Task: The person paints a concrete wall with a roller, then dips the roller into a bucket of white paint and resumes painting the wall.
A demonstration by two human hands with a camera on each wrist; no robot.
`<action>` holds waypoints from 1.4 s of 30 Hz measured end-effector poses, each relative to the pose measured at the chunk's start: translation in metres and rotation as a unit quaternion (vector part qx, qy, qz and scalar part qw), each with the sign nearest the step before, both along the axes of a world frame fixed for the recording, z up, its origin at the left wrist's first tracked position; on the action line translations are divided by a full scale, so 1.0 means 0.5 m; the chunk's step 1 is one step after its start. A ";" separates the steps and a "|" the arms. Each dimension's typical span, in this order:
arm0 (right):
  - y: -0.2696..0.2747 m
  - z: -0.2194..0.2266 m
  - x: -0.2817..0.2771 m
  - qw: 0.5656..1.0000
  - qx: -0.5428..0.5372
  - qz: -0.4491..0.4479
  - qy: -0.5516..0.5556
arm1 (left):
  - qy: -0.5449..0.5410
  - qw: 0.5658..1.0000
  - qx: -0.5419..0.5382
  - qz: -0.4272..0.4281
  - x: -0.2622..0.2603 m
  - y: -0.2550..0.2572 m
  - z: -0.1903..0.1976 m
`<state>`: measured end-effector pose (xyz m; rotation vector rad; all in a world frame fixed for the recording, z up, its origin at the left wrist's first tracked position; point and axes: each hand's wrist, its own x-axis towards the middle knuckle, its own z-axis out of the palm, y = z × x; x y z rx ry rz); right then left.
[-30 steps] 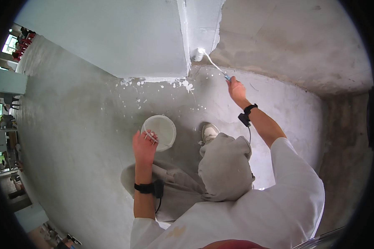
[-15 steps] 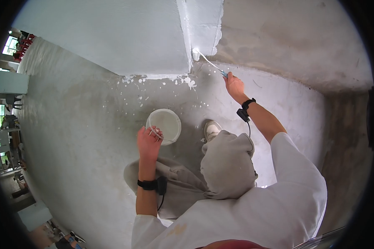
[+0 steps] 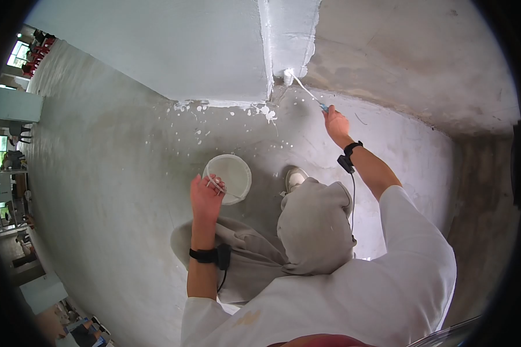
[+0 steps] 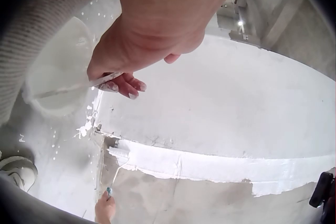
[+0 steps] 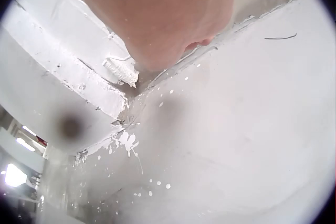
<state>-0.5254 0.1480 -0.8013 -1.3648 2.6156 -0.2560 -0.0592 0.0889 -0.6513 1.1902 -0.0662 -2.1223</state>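
Note:
In the head view my right hand (image 3: 337, 125) grips the blue handle of a small paint roller (image 3: 288, 77). Its white sleeve lies low on the freshly white wall strip (image 3: 292, 34), close to the floor corner. The right wrist view shows the wet roller sleeve (image 5: 121, 71) beside that hand, whose fingers are mostly hidden there. My left hand (image 3: 207, 196) has its fingers curled round the handle (image 4: 68, 88) of a white bucket (image 3: 237, 168). The bucket stands on the floor, and paint marks several fingertips of this hand.
Paint splatters (image 3: 266, 113) dot the concrete floor (image 3: 116, 173) along the pale wall (image 3: 156, 46). Bare, unpainted wall (image 3: 399, 52) lies to the right of the strip. A shoe (image 3: 296, 178) and bent knee are near the bucket. Red chairs (image 3: 39, 55) stand far left.
The roller has shifted slightly on the strip near the corner, first left, then back right and a little lower. The left hand stays on the bucket handle. The head view has swung slightly.

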 end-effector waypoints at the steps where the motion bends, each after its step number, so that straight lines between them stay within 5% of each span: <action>1: -0.012 -0.006 0.013 1.000 -0.007 0.001 -0.007 | -0.002 1.000 -0.001 -0.001 -0.001 0.000 0.002; 6: -0.050 -0.040 0.066 0.999 -0.010 -0.019 -0.035 | -0.010 1.000 0.023 0.010 -0.001 -0.005 0.006; 17: 0.047 -0.048 -0.006 0.995 0.050 -0.088 -0.007 | 0.006 1.000 -0.004 0.022 0.004 0.004 0.005; 23: -0.042 -0.061 0.069 0.999 0.005 -0.030 -0.030 | 0.006 1.000 0.014 0.006 0.000 -0.006 0.000; 34: 0.040 -0.046 -0.011 0.999 0.021 -0.049 -0.006 | 0.012 1.000 0.008 0.011 0.001 -0.003 -0.003; 42: -0.040 -0.068 0.059 0.999 -0.031 0.011 -0.009 | -0.005 1.000 0.003 -0.011 0.000 -0.003 -0.005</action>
